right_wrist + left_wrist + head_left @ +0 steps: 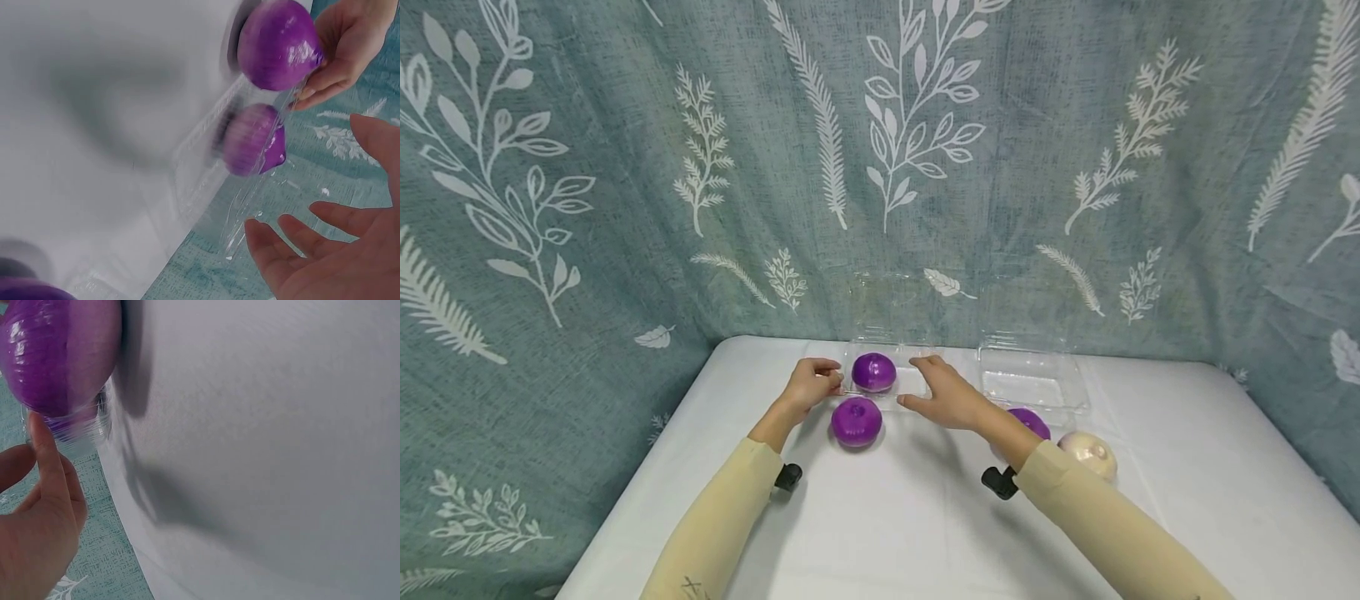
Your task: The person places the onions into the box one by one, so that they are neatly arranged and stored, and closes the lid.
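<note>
A purple onion (pixel 874 372) sits in the left part of a clear plastic container (pixel 913 382) near the table's back edge. My left hand (pixel 808 387) is at that container's left side, fingertips at its rim; in the left wrist view the hand (pixel 47 506) has its index finger extended beside a purple onion (pixel 59 350). Another purple onion (pixel 856 422) rests on the table just in front of the container. My right hand (pixel 947 396) is over the container's right side, fingers spread and holding nothing; the right wrist view shows this hand (pixel 337 250) with its fingers apart.
A second clear container (pixel 1022 377) with its lid raised stands at the back right. In front of it lie a purple onion (pixel 1028 422), partly behind my right forearm, and a white onion (pixel 1087 454). A patterned curtain (pixel 880 167) hangs behind the table (pixel 880 533).
</note>
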